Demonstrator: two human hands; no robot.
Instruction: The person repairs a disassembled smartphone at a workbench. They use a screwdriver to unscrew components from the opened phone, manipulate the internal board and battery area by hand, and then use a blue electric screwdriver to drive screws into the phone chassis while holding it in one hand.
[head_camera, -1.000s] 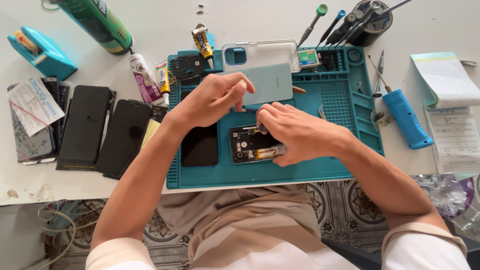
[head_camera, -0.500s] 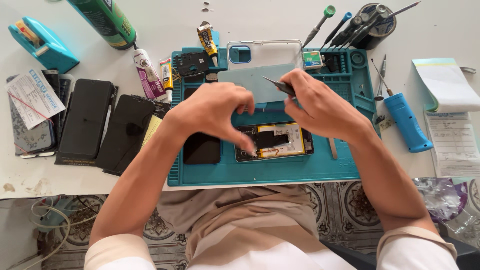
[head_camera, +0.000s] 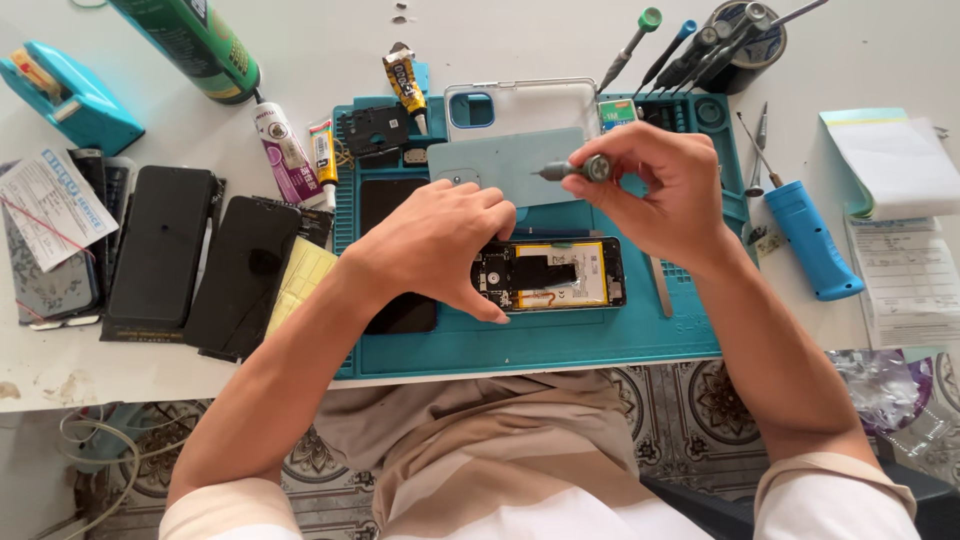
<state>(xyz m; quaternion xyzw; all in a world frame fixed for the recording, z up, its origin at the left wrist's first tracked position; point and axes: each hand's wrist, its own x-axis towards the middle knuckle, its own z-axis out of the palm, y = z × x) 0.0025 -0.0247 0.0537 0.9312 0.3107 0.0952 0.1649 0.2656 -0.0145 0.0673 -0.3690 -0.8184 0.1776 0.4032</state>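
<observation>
An opened phone (head_camera: 560, 273) with its yellow battery and circuit board showing lies on the teal work mat (head_camera: 560, 340). My left hand (head_camera: 440, 240) rests on the phone's left end, thumb along its near edge. My right hand (head_camera: 660, 185) is raised above the mat and grips a small grey precision screwdriver (head_camera: 572, 169), tip pointing left. A pale green back cover (head_camera: 505, 165) lies just behind the phone, and a clear phone case (head_camera: 520, 105) lies behind that.
Dark phones and screens (head_camera: 160, 255) lie left of the mat with a paper slip (head_camera: 50, 205). Glue tubes (head_camera: 285, 150), a green can (head_camera: 195, 45), a teal tape dispenser (head_camera: 70, 95), a blue tool (head_camera: 810, 240), screwdrivers (head_camera: 640, 35) and papers (head_camera: 900, 200) surround the mat.
My right hand lifted off the phone and rose to the right with the screwdriver. The opened phone's battery is now uncovered. My left hand slid to the phone's left end.
</observation>
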